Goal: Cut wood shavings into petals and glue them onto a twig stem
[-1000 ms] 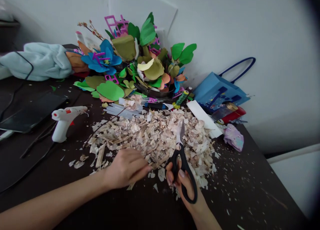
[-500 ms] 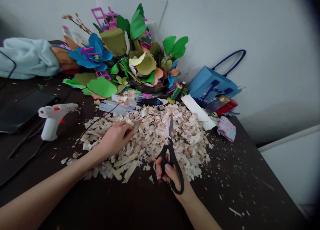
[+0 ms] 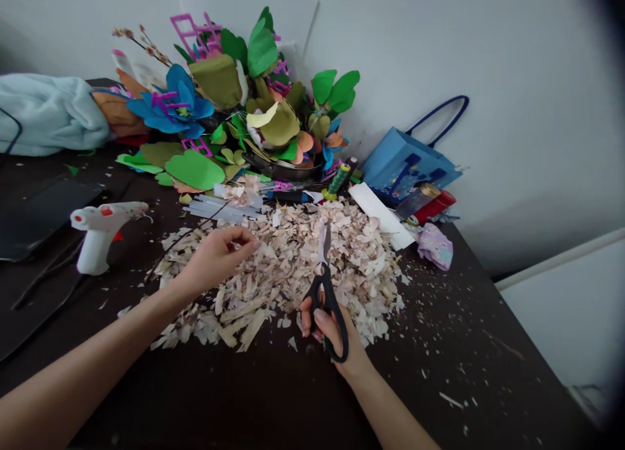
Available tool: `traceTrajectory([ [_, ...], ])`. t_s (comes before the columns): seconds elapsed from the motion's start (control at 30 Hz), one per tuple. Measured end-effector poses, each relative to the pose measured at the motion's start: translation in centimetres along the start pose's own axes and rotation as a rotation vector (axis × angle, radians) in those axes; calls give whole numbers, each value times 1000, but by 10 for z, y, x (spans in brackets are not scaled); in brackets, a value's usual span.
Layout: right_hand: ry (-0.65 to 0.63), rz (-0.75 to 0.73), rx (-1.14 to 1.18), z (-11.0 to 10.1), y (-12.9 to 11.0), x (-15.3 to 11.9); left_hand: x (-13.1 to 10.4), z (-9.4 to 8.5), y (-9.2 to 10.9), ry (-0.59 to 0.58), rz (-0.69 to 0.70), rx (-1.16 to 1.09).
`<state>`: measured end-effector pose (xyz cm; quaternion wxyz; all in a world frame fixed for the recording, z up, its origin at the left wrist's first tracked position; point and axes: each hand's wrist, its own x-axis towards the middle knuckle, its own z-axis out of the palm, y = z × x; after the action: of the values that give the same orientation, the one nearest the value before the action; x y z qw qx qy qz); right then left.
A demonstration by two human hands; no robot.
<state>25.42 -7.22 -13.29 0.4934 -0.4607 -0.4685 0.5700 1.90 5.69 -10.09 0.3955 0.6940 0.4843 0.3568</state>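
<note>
Left grip (image 3: 217,256) pinches at the fingertips; right grip (image 3: 329,326) is curled.

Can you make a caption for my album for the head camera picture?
Scissors in the right hand, left hand over pale scraps, bright flowers behind.

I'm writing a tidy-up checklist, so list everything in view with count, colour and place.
Scraps: uncountable, beige, centre
Scissors: 1, black-handled, front centre
Glue gun: 1, white, left
Flat slab: 1, black, far left
Translucent sticks: several, whitish, behind scraps
Craft flowers and leaves: many, multicoloured, back
Cloth: 1, pale blue, back left
Bag: 1, blue, back right
Spool: 1, green, back centre
Gold-lidded container: 1, greyish, right
Red object: 1, red, beside container
White strip: 1, white, right of scraps
Crumpled piece: 1, lilac, right
Table: 1, dark brown, underneath
Wall: 1, pale grey, behind
Left hand: 1, bare, over scraps
Right hand: 1, bare, holding scissors
</note>
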Motion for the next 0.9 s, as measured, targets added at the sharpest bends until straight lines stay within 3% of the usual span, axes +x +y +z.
traceTrajectory([
  [0.17,85,1,-88,2,1,8,-1,4,9,-97,-84,-256],
  [0.3,182,-27,-99,12,-11,22,-4,15,19,-307,-115,-353],
  [0.53,177,33,51,24,-21,36,-11,28,23,-610,-202,-368],
  [0.77,46,101,186,25,-13,29,-17,32,17,-645,-218,-461],
  [0.9,35,114,218,25,-9,30,-20,32,13,-636,-255,-468],
])
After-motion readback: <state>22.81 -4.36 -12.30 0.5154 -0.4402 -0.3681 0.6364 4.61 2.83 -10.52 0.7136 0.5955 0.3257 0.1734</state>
